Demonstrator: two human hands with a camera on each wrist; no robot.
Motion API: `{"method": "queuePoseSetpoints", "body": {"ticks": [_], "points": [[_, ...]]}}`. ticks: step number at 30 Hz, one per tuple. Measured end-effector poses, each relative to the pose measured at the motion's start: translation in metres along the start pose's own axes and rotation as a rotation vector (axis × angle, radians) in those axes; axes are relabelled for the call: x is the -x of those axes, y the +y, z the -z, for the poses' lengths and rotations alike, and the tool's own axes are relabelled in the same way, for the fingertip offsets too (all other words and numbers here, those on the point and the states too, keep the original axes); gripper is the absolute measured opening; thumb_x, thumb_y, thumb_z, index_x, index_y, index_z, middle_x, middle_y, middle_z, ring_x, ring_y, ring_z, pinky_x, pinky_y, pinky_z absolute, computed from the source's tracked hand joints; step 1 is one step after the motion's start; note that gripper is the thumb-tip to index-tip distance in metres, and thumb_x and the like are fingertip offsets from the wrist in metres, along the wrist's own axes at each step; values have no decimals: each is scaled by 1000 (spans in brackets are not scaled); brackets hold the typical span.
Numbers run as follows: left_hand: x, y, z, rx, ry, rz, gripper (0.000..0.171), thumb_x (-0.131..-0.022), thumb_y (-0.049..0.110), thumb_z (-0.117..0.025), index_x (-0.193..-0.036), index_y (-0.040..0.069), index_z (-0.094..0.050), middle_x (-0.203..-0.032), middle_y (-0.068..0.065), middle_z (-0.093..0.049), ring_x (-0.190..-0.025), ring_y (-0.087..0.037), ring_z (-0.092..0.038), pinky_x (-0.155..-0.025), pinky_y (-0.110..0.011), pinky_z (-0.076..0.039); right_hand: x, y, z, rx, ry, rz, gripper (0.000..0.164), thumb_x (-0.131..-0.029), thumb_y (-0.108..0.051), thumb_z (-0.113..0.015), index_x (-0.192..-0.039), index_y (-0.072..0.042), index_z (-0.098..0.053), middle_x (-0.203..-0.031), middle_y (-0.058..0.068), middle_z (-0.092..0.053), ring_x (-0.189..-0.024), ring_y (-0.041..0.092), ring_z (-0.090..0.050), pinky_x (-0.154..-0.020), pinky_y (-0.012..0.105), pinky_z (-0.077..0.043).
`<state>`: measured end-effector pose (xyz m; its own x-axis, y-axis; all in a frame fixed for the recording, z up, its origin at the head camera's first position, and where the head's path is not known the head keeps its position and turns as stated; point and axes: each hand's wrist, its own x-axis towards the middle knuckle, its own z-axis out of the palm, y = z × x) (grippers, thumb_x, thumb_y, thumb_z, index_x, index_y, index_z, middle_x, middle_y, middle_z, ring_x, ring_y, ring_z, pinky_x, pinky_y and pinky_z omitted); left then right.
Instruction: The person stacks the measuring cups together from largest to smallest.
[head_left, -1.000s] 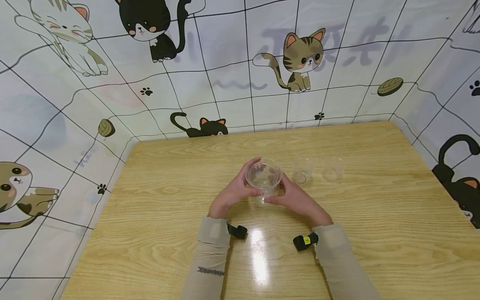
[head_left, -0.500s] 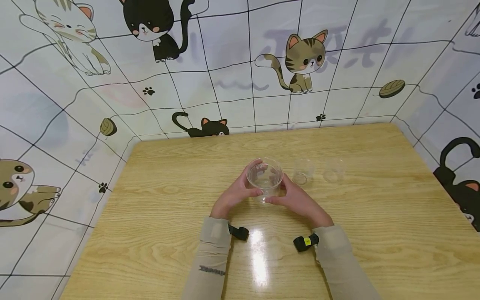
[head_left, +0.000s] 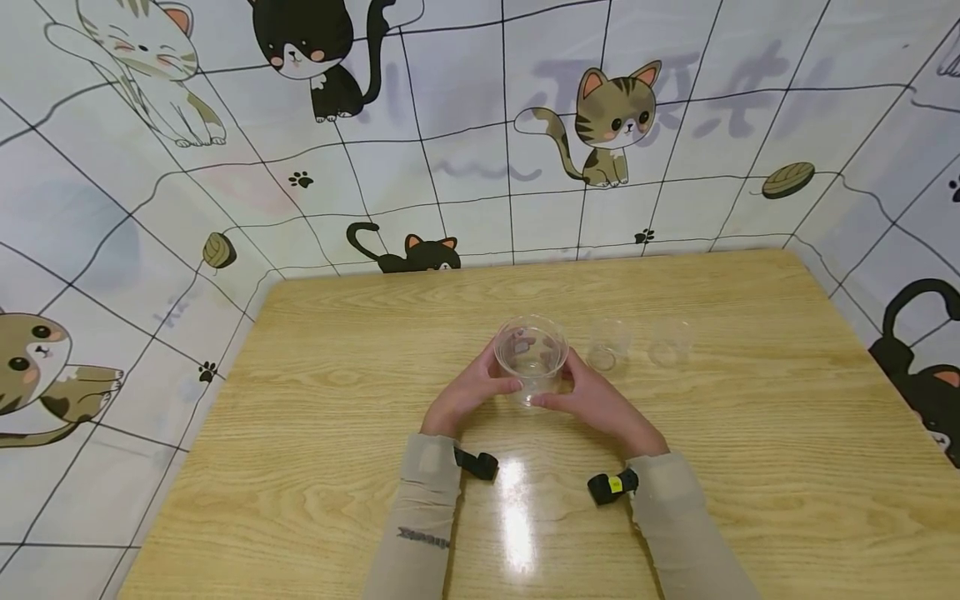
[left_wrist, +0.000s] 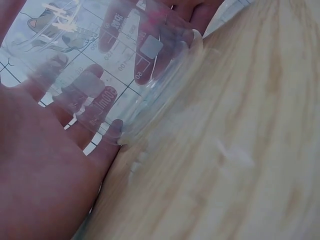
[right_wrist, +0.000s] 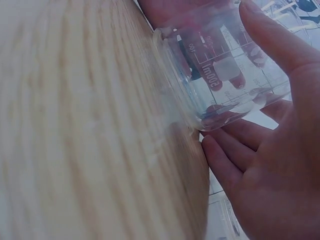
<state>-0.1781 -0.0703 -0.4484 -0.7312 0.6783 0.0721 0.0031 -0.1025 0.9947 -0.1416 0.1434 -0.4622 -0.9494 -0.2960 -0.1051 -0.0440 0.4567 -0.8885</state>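
A clear beaker (head_left: 531, 354) with white volume markings stands upright on the wooden table (head_left: 337, 367), between my two hands. "500ml" is printed on its wall in both wrist views. My left hand (head_left: 474, 385) grips it from the left, thumb at the near side and fingers round the far side. From the right, my right hand (head_left: 600, 400) holds the same beaker, its thumb close to the left one near the base. Through the transparent wall (left_wrist: 92, 80) the fingers show at its back. In the right wrist view the base (right_wrist: 175, 80) meets the tabletop.
Two smaller clear cups, a nearer one (head_left: 607, 346) and a farther one (head_left: 669, 346), stand in a row right of the beaker. A cloth backdrop printed with cartoon cats (head_left: 618, 125) closes off the table's back and sides.
The left fingers at the far rim sit slightly lower than before. Both hands keep their grip on the beaker, and the head view has shifted a little.
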Motion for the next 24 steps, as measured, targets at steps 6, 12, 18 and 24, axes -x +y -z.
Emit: {"method": "queuePoseSetpoints", "body": {"ticks": [6,12,18,24], "points": [[1,-2,2,-11,-12,13,79,-81,13,-65,-141,30,-18,-143,-7,-27,-132,-27,-21,-105,-41,-19,1,-3,1,39,-6,10,91,-69,-49,-70,-141,-29,-16,-132,5,-40,-116,24,-43,-94,46,-35],[2,0,1,-10,-12,11,77,-83,0,-59,-142,28,-18,-143,-10,-26,-131,-29,-22,-103,-37,-24,2,-8,2,92,-3,5,91,-70,-45,-71,-141,-25,-17,-132,6,-40,-117,23,-42,-94,45,-36],[1,1,1,-15,-21,-6,77,-82,7,-62,-142,27,-18,-144,-11,-25,-132,-30,-20,-105,-43,-18,4,-11,5,141,-3,14,94,-70,-45,-72,-142,-22,-15,-133,10,-41,-118,26,-42,-93,47,-36],[2,0,1,-24,-16,4,81,-79,22,-68,-142,26,-17,-144,-9,-25,-132,-29,-19,-105,-43,-18,4,-10,5,147,-11,-3,95,-71,-45,-71,-143,-24,-13,-136,10,-37,-120,27,-40,-95,47,-35]]}}
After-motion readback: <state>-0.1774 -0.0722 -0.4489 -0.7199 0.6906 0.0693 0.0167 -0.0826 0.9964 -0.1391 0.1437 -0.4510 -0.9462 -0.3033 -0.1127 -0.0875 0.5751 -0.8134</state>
